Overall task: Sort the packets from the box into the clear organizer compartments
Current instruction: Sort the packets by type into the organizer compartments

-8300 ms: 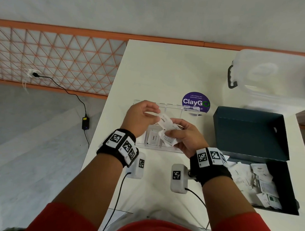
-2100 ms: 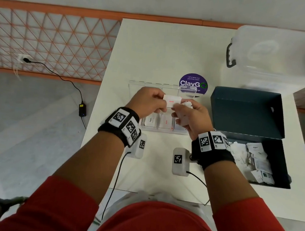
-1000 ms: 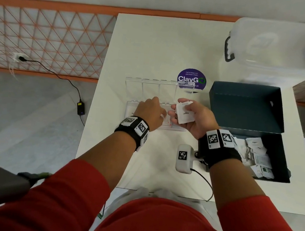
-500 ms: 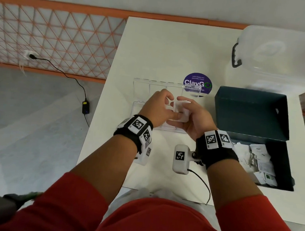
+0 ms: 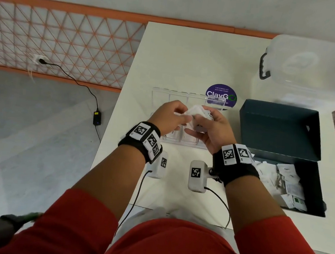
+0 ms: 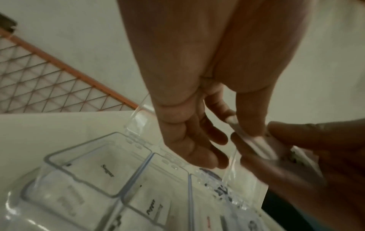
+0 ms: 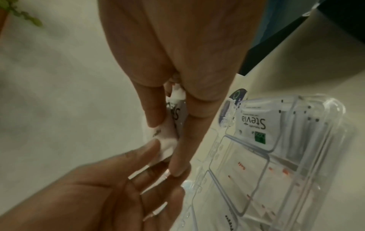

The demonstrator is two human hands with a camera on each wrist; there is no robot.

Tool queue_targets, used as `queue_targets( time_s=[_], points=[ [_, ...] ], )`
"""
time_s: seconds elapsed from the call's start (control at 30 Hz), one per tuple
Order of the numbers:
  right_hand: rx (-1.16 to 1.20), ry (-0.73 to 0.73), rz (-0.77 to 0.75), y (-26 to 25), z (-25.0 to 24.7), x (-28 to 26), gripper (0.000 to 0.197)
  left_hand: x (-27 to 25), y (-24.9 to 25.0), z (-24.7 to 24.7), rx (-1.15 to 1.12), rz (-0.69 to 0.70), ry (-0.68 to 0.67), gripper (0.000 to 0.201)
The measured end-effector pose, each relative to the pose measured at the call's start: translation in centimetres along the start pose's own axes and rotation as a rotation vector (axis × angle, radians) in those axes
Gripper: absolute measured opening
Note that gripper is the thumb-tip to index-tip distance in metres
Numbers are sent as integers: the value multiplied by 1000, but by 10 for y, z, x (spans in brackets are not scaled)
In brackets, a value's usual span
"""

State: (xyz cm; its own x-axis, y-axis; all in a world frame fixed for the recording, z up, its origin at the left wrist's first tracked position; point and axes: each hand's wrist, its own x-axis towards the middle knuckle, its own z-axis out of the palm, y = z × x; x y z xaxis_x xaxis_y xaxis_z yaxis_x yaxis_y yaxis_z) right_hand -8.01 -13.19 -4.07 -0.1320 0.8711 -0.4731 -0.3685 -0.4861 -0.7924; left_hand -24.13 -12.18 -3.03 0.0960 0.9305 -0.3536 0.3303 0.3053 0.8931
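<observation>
We're wearing red sleeves (image 5: 76, 218) and black wristbands (image 5: 140, 142) with white square-code tags, plus little white camera boxes (image 5: 196, 175) trailing thin black cables (image 5: 133, 201).

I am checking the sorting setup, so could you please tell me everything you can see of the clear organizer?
The clear organizer is a transparent, hard-looking plastic case lying flat on the white table, its hinged lid open and standing at the far side. Walls divide it into compartments; several already hold white packets, one printed Stevia. Both hands hover above it, apparently not touching it. The dark box sits to its right.
</observation>
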Motion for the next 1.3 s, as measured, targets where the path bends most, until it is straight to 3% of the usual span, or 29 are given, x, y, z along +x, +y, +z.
queue_targets(
  time_s=[0.17, 0.3, 0.4, 0.5, 0.7, 0.9, 1.07, 1.3],
  points=[
    [-120, -80, 62, 1, 4, 0, 15, -2, 6, -12, -238, 5, 69, 20],
    [-111, -77, 101, 2, 7, 0, 6, -2, 11, -26, 28, 111, -24, 43],
    [-106, -52, 123, 4, 12, 0, 13, 0, 13, -31, 49, 133, 72, 56],
    [-87, -49, 135, 5, 17, 0, 13, -5, 8, -37, -137, 108, 164, 39],
    [-134, -67, 138, 6, 24, 0, 7, -5, -12, -54, -124, 55, 311, 21],
    [-99, -22, 117, 2, 17, 4, 10, 1, -33, -64, 211, -25, 314, 17],
    [-74, -25, 131, 4, 17, 6, 9, 5, -51, -57, 329, -69, 285, 19],
    [-73, -37, 165, 3, 25, 6, 11, 6, -67, -46, 512, 9, 284, 21]
  ],
)
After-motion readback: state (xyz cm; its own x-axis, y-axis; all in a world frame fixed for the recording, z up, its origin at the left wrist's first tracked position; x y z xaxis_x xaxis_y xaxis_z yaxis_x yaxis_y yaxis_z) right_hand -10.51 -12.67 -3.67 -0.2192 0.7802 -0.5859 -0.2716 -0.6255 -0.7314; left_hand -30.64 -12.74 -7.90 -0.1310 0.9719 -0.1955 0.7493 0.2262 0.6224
